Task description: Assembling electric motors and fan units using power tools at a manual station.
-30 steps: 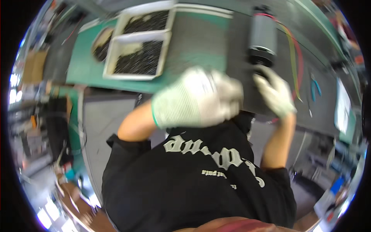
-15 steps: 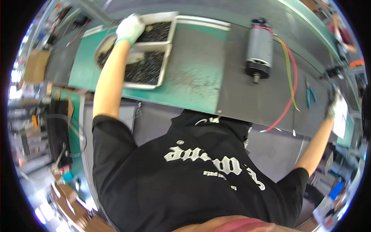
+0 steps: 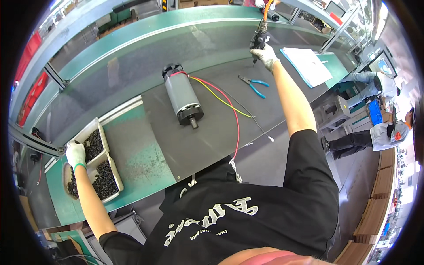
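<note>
1. left hand (image 3: 75, 153), white glove, fingers curled down into the upper white tray (image 3: 100, 132) of small dark screws (image 3: 94, 145), far left of the green bench; whether it's actually pinching any, can't tell.
2. 2nd tray (image 3: 115, 176) of the same screws sits just below it, touching.
3. screws look tiny, hard, light, prob. slippery in a glove; best pinched w/ fingertips, 1 or 2 at a time.
4. grey motor (image 3: 182, 99) lies on its side mid-mat, shaft toward the person, red, yellow and black wires (image 3: 229, 106) trailing right. looks heavy, stiff; grip round the body, not the wires.
5. blue-handled pliers (image 3: 254, 85) lie right of the wires, untouched.
6. right hand (image 3: 266, 54), gloved, clenched round a hanging power screwdriver (image 3: 258, 39), far right, well apart from the motor.
</note>
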{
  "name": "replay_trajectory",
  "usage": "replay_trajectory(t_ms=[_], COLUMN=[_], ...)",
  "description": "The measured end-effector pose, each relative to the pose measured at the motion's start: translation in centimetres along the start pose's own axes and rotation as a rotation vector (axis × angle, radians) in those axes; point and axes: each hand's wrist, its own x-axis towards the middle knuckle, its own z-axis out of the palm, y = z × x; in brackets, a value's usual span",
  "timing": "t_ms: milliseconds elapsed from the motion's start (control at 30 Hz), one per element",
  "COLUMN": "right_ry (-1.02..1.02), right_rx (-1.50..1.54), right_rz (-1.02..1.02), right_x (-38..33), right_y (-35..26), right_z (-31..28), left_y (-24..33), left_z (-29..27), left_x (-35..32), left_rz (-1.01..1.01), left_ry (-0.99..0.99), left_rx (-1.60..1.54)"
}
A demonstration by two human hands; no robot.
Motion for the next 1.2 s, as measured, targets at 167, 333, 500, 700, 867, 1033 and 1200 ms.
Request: replay_trajectory(t_ms=[167,333,500,700,867,1033,1200], right_ry=[0.126,0.032,-0.314,-0.597,-0.798,-0.409,-0.094], right_rx=[-0.105,-0.294,0.649,1.201,1.165,1.222,1.213], right_rz=[-0.134,-0.152,-0.066,0.083,0.049,-0.127,-0.185], right_x=[-4.0,-11.1,-19.7,-24.3,-23.3,-24.4,-24.9], right_y=[-4.0,-12.0,-13.0,-13.5,-17.2,-20.7,-20.5], right_z=[0.9,3.7,7.0,10.1,11.0,11.6,12.6], left_y=[1.1,-5.0,-4.5,6.1,21.6,30.2,32.3], left_z=[0.3,3.0,1.6,-8.4,-16.1,-15.4,-15.7], left_x=[0.5,1.4,1.4,-8.8,-21.9,-27.6,-28.7], left_rz=[0.034,0.181,0.165,0.039,-0.026,-0.076,-0.033], left_ry=[-0.024,-0.161,-0.172,-0.190,-0.607,-1.020,-1.144], left_rx=[-0.204,-0.065,-0.284,-1.243,-1.878,-2.303,-2.498])
